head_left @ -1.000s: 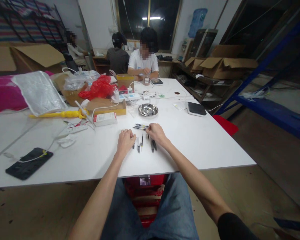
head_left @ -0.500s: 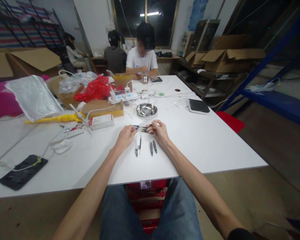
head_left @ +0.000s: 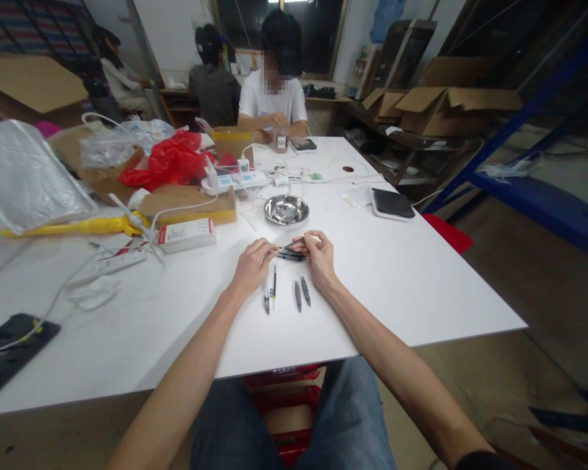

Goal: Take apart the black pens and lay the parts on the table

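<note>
My left hand [head_left: 255, 264] is closed, its thumb and fingers pinching the thin end of a pen refill. Facing it, my right hand [head_left: 319, 258] has its fingers closed on a dark pen barrel [head_left: 296, 242]. The two parts meet or overlap between my fingertips; which, I cannot tell. Just below them are several dark pens [head_left: 290, 256], partly hidden by my fingers. Nearer me on the table lie a refill [head_left: 274, 284], a clear pen part [head_left: 267, 303] and two dark grey pen barrels [head_left: 298, 297], side by side.
Beyond my hands stands a shiny metal bowl [head_left: 279, 220] with small parts in it. To the left are a white box [head_left: 187, 236], a power strip [head_left: 240, 181], cables and a red bag [head_left: 176, 158]. A black-topped device [head_left: 392, 203] lies right. Across the table sits a person [head_left: 274, 104].
The pens spread between my hands now sit lower and bunched together, while a thin part is angled between my fingertips. My view has tilted down and turned slightly right.
</note>
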The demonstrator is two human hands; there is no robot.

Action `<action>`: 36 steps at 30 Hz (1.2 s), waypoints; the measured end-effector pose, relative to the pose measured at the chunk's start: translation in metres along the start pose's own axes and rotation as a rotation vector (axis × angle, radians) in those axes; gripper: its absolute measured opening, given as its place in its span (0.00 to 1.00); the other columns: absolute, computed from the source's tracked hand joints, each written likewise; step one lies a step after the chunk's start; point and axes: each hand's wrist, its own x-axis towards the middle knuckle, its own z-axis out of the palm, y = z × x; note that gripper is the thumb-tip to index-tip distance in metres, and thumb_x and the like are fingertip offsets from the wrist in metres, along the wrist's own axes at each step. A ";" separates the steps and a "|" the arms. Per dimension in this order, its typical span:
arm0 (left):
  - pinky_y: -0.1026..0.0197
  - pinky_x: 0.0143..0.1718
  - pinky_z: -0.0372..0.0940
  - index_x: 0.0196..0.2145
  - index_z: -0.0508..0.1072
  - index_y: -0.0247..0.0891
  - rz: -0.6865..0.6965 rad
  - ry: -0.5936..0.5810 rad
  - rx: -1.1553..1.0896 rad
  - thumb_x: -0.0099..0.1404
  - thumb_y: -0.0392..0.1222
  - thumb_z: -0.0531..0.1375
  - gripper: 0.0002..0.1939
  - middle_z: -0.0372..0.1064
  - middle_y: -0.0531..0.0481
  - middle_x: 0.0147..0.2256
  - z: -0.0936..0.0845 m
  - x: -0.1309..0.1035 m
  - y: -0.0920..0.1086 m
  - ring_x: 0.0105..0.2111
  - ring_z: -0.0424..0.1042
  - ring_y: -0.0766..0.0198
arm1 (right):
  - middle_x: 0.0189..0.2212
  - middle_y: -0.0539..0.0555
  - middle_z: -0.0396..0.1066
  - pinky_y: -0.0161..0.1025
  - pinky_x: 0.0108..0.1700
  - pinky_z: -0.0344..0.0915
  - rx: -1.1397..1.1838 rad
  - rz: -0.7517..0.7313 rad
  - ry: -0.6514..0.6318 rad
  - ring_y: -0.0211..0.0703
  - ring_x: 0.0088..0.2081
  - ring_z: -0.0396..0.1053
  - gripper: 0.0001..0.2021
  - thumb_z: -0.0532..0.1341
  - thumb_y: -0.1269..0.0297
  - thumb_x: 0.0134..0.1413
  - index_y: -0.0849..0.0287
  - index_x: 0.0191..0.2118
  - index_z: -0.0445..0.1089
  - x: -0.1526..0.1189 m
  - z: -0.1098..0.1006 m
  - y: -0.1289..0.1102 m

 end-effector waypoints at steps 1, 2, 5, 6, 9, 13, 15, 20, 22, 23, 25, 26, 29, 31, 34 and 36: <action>0.58 0.46 0.64 0.40 0.73 0.39 -0.002 -0.009 0.007 0.74 0.41 0.54 0.09 0.72 0.48 0.39 0.000 0.000 0.000 0.41 0.71 0.60 | 0.31 0.53 0.80 0.35 0.35 0.76 -0.007 -0.008 0.016 0.39 0.29 0.78 0.19 0.70 0.50 0.52 0.56 0.38 0.65 0.000 -0.001 0.000; 0.58 0.46 0.64 0.40 0.73 0.39 -0.005 -0.015 0.010 0.74 0.41 0.54 0.09 0.72 0.48 0.39 0.000 0.001 0.000 0.41 0.71 0.60 | 0.31 0.53 0.80 0.35 0.36 0.75 -0.015 -0.016 0.031 0.39 0.29 0.78 0.19 0.70 0.50 0.52 0.56 0.39 0.66 0.001 -0.002 0.000; 0.58 0.46 0.64 0.40 0.73 0.39 -0.023 -0.007 -0.027 0.74 0.41 0.54 0.09 0.72 0.49 0.39 -0.001 0.001 0.001 0.41 0.71 0.60 | 0.32 0.53 0.80 0.36 0.36 0.75 -0.045 -0.030 0.055 0.39 0.29 0.78 0.17 0.69 0.51 0.54 0.57 0.40 0.66 0.002 -0.006 0.000; 0.59 0.45 0.64 0.40 0.73 0.40 -0.031 -0.003 -0.048 0.74 0.41 0.54 0.09 0.72 0.49 0.39 -0.001 0.001 0.001 0.41 0.71 0.61 | 0.32 0.53 0.80 0.36 0.36 0.75 -0.052 -0.032 0.061 0.39 0.29 0.77 0.17 0.68 0.51 0.54 0.57 0.40 0.66 0.002 -0.007 -0.001; 0.60 0.44 0.65 0.39 0.73 0.40 -0.035 -0.012 -0.087 0.73 0.41 0.55 0.07 0.71 0.50 0.38 -0.001 0.001 0.001 0.39 0.72 0.62 | 0.32 0.54 0.80 0.37 0.36 0.74 -0.067 -0.036 0.069 0.39 0.29 0.77 0.17 0.69 0.52 0.54 0.57 0.39 0.66 0.003 -0.008 -0.004; 0.61 0.41 0.66 0.40 0.74 0.40 -0.020 0.009 -0.120 0.72 0.40 0.58 0.05 0.70 0.50 0.37 0.001 0.000 -0.001 0.37 0.71 0.64 | 0.32 0.54 0.80 0.39 0.37 0.75 -0.103 -0.044 -0.002 0.41 0.30 0.78 0.17 0.69 0.51 0.53 0.56 0.39 0.66 -0.002 -0.002 -0.009; 0.61 0.40 0.67 0.40 0.74 0.40 -0.023 0.056 -0.138 0.70 0.40 0.60 0.04 0.71 0.51 0.36 0.002 0.000 -0.003 0.36 0.72 0.64 | 0.32 0.53 0.80 0.41 0.39 0.75 -0.158 -0.044 -0.082 0.42 0.31 0.78 0.17 0.69 0.50 0.54 0.56 0.38 0.67 -0.007 0.004 -0.010; 0.61 0.40 0.69 0.38 0.76 0.40 0.029 0.154 -0.156 0.68 0.39 0.63 0.02 0.73 0.51 0.35 0.000 -0.005 -0.004 0.37 0.74 0.64 | 0.26 0.52 0.77 0.40 0.38 0.73 -0.347 -0.044 -0.229 0.42 0.29 0.75 0.16 0.68 0.50 0.54 0.58 0.34 0.72 -0.021 0.014 -0.011; 0.61 0.41 0.69 0.37 0.76 0.40 0.073 0.157 -0.127 0.68 0.39 0.63 0.02 0.73 0.51 0.35 -0.002 -0.009 -0.001 0.37 0.74 0.64 | 0.23 0.51 0.75 0.39 0.33 0.71 -0.370 -0.042 -0.228 0.40 0.25 0.73 0.16 0.68 0.49 0.54 0.58 0.32 0.72 -0.024 0.015 -0.012; 0.61 0.41 0.68 0.37 0.76 0.40 0.091 0.163 -0.105 0.69 0.39 0.62 0.02 0.72 0.51 0.35 -0.003 -0.010 0.002 0.37 0.74 0.64 | 0.22 0.50 0.74 0.38 0.31 0.70 -0.369 -0.036 -0.226 0.39 0.23 0.71 0.17 0.68 0.48 0.53 0.58 0.32 0.71 -0.025 0.016 -0.014; 0.61 0.42 0.68 0.38 0.75 0.40 0.110 0.179 -0.054 0.71 0.39 0.60 0.04 0.72 0.50 0.36 -0.003 -0.014 0.008 0.39 0.74 0.63 | 0.22 0.50 0.74 0.37 0.28 0.69 -0.356 -0.013 -0.231 0.38 0.21 0.70 0.18 0.69 0.47 0.53 0.58 0.31 0.71 -0.028 0.016 -0.017; 0.61 0.42 0.68 0.39 0.74 0.39 0.115 0.181 -0.025 0.72 0.39 0.59 0.04 0.71 0.49 0.37 -0.003 -0.015 0.011 0.39 0.73 0.63 | 0.21 0.50 0.73 0.36 0.26 0.68 -0.350 0.005 -0.234 0.38 0.21 0.69 0.19 0.69 0.46 0.52 0.59 0.31 0.71 -0.029 0.016 -0.019; 0.61 0.42 0.67 0.42 0.73 0.39 0.124 0.126 0.074 0.74 0.38 0.54 0.08 0.71 0.48 0.39 -0.004 -0.018 0.020 0.40 0.73 0.63 | 0.18 0.49 0.71 0.34 0.22 0.64 -0.343 0.063 -0.240 0.36 0.17 0.66 0.21 0.69 0.44 0.50 0.59 0.28 0.69 -0.032 0.018 -0.025; 0.62 0.40 0.66 0.42 0.74 0.40 0.117 0.088 0.135 0.75 0.38 0.53 0.09 0.72 0.49 0.39 -0.005 -0.020 0.024 0.38 0.73 0.64 | 0.16 0.49 0.70 0.34 0.20 0.62 -0.329 0.103 -0.265 0.36 0.15 0.65 0.22 0.70 0.44 0.49 0.59 0.26 0.68 -0.034 0.019 -0.027; 0.64 0.37 0.64 0.39 0.74 0.41 0.043 0.115 0.142 0.74 0.42 0.55 0.09 0.73 0.51 0.36 -0.008 -0.019 0.026 0.36 0.73 0.65 | 0.18 0.50 0.73 0.34 0.20 0.63 -0.286 0.159 -0.350 0.38 0.16 0.67 0.22 0.70 0.43 0.47 0.60 0.28 0.70 -0.033 0.020 -0.026; 0.64 0.37 0.64 0.37 0.74 0.40 -0.040 0.155 0.118 0.74 0.43 0.55 0.11 0.73 0.51 0.35 -0.010 -0.018 0.024 0.36 0.73 0.66 | 0.20 0.51 0.74 0.34 0.20 0.62 -0.301 0.173 -0.405 0.39 0.18 0.69 0.21 0.71 0.44 0.45 0.60 0.30 0.73 -0.032 0.019 -0.023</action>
